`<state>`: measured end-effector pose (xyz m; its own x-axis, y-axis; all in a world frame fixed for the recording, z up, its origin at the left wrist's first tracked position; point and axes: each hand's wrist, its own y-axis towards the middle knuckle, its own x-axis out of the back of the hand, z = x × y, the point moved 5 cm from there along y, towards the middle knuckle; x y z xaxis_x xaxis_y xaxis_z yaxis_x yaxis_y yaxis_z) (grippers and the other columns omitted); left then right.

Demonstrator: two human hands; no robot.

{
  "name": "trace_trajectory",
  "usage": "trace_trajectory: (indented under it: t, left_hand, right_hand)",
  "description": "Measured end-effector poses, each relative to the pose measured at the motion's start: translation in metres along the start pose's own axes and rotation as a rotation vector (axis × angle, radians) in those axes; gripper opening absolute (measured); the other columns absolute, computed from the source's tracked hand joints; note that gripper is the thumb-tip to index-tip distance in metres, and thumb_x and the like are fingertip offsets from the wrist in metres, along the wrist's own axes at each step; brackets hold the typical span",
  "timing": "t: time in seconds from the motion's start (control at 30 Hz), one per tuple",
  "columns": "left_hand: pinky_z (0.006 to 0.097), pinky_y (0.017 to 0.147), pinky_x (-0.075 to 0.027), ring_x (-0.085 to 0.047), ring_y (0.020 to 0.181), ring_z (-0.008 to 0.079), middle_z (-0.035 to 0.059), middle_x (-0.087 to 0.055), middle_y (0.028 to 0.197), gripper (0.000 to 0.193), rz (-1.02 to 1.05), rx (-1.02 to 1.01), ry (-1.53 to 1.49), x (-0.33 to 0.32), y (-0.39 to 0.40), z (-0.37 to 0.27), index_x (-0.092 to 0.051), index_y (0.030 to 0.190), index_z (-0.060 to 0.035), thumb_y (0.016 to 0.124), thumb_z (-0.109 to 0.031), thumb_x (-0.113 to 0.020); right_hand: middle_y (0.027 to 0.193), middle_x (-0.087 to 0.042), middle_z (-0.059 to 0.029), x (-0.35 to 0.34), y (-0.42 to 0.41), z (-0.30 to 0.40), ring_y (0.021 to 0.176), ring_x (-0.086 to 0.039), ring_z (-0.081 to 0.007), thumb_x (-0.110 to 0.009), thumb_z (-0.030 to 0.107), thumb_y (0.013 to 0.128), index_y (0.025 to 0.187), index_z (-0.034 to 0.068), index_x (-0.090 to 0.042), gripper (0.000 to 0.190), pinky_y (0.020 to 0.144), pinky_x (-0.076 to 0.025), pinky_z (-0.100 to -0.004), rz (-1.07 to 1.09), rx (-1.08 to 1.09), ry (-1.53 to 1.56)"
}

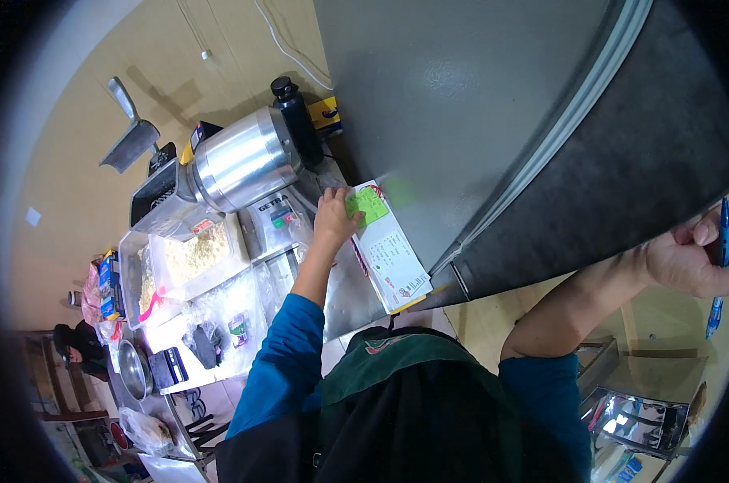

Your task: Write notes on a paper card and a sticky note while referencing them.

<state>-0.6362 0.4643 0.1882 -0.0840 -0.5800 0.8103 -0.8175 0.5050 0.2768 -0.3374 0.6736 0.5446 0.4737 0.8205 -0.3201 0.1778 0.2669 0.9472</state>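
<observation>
A pad of white papers with handwriting and print lies on the metal tabletop, against the grey cabinet. A green sticky note covers its upper end. My left hand is at the pad's left edge, thumb on the note and fingers curled by the rim. Far to the right, a blue pen is in my right hand, close to the dark lower edge of the cabinet door. The picture's dark rim cuts off part of that hand.
Left of the pad stands a metal Getra grating machine, its chute above a plastic tub of pale shreds. A black bottle stands behind. Farther left are a black scale, a steel bowl and another person.
</observation>
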Motion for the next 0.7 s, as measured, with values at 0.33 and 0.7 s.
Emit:
trace_trajectory:
  t: [0.33, 0.7]
  left_hand:
    - [0.0359, 0.089, -0.047, -0.055, 0.104, 0.0316, 0.0169, -0.063, 0.095, 0.040, 0.332, 0.124, 0.005, -0.012, 0.006, 0.014, -0.061, 0.096, -0.0007, 0.063, -0.015, -0.079]
    - [0.0267, 0.065, -0.049, -0.063, 0.072, 0.0190, 0.0102, -0.066, 0.081, 0.028, 0.372, 0.163, -0.433, 0.000, -0.006, 0.019, -0.059, 0.096, 0.0019, 0.072, -0.003, -0.073]
  right_hand:
    - [0.043, -0.035, 0.0005, 0.003, 0.000, 0.000, 0.031, -0.025, -0.0077, -0.032, 0.031, 0.101, 0.074, 0.009, -0.043, 0.037, 0.033, -0.023, -0.0202, 0.005, 0.017, -0.049]
    - [0.044, -0.034, 0.0021, 0.001, -0.001, 0.000, 0.031, -0.024, -0.0068, -0.031, 0.030, 0.101, 0.071, 0.011, -0.041, 0.037, 0.032, -0.022, -0.0201, -0.018, 0.028, -0.111]
